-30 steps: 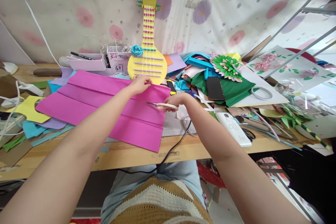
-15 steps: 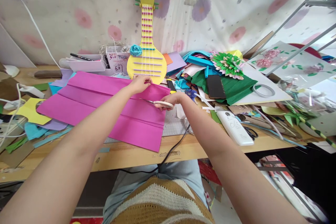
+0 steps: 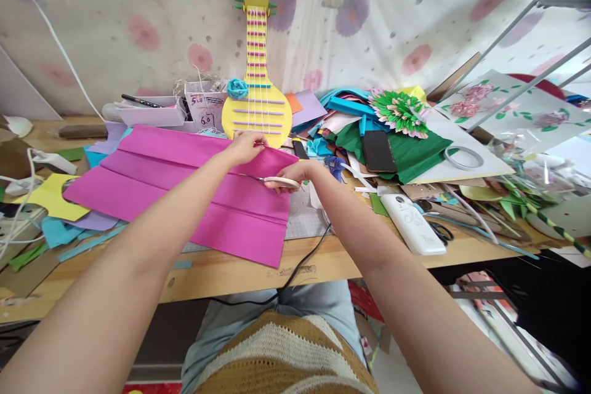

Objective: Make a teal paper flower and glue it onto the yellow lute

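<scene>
A large magenta sheet (image 3: 244, 228) with fold lines across it lies over the front of the bench, covering part of a grey cutting mat (image 3: 307, 215). My left hand (image 3: 247, 148) pinches the sheet near its far edge, fingers closed. In my right hand (image 3: 293, 175) is a pair of scissors (image 3: 281, 182) with whitish handles, its blades pointing left along a line in the sheet. The blade tips are hard to make out against the magenta. Just beyond my left hand stands a yellow paper lute (image 3: 257, 111) with white strings and a blue rosette.
To the right lie a dark phone (image 3: 379, 151) on green paper (image 3: 415, 148), a white power bank (image 3: 412, 223) and a blue glue gun (image 3: 334, 166). A black cable (image 3: 305, 271) hangs over the bench edge. Paper scraps (image 3: 60, 231) crowd the left side.
My right hand and the scissors have shifted slightly left along the sheet. My left hand keeps its pinch in nearly the same place.
</scene>
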Available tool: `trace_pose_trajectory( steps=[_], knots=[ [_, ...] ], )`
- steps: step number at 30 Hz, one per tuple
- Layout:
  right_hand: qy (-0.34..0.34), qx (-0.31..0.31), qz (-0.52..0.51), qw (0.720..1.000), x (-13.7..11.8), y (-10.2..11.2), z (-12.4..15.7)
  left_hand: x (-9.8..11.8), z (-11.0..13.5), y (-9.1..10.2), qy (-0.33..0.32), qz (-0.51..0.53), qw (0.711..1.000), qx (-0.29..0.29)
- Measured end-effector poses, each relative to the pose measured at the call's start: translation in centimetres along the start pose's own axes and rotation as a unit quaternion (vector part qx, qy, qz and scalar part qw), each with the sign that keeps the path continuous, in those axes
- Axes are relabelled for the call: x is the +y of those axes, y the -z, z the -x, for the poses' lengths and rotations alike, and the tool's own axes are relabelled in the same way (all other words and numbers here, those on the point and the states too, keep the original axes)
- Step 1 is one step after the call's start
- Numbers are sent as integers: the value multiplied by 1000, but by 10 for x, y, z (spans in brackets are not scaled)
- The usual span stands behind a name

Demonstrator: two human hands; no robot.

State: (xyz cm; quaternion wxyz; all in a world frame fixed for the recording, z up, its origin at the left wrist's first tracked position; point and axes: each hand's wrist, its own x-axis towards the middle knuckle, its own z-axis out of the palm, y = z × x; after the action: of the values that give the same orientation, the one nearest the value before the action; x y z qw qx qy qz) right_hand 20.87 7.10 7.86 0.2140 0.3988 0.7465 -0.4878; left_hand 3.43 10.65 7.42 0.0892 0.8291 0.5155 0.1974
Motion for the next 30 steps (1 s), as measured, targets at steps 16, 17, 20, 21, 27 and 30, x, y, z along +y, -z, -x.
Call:
trace_pose_trajectory(
  steps=[16, 17, 20, 21, 27, 30],
  knots=[
    [28, 45, -32, 998, 5, -7, -1, 1, 1, 0, 0, -3, 1000, -1],
    [30, 50, -26, 998, 6, -7, -1, 0, 1, -1, 1, -3, 1000, -1],
    [34, 68, -2, 997, 8, -8, -3, -2, 1, -5, 2, -1, 1000, 3],
    [35, 73, 4, 997, 8, -9, -3, -2, 0, -6, 2, -1, 1000, 3],
    [45, 89, 34, 994, 8, -10, -3, -5, -1, -10, -11, -4, 1000, 16],
    [34, 69, 88, 993, 6, -5, -2, -10, -2, -9, -26, -4, 1000, 17]
  ],
)
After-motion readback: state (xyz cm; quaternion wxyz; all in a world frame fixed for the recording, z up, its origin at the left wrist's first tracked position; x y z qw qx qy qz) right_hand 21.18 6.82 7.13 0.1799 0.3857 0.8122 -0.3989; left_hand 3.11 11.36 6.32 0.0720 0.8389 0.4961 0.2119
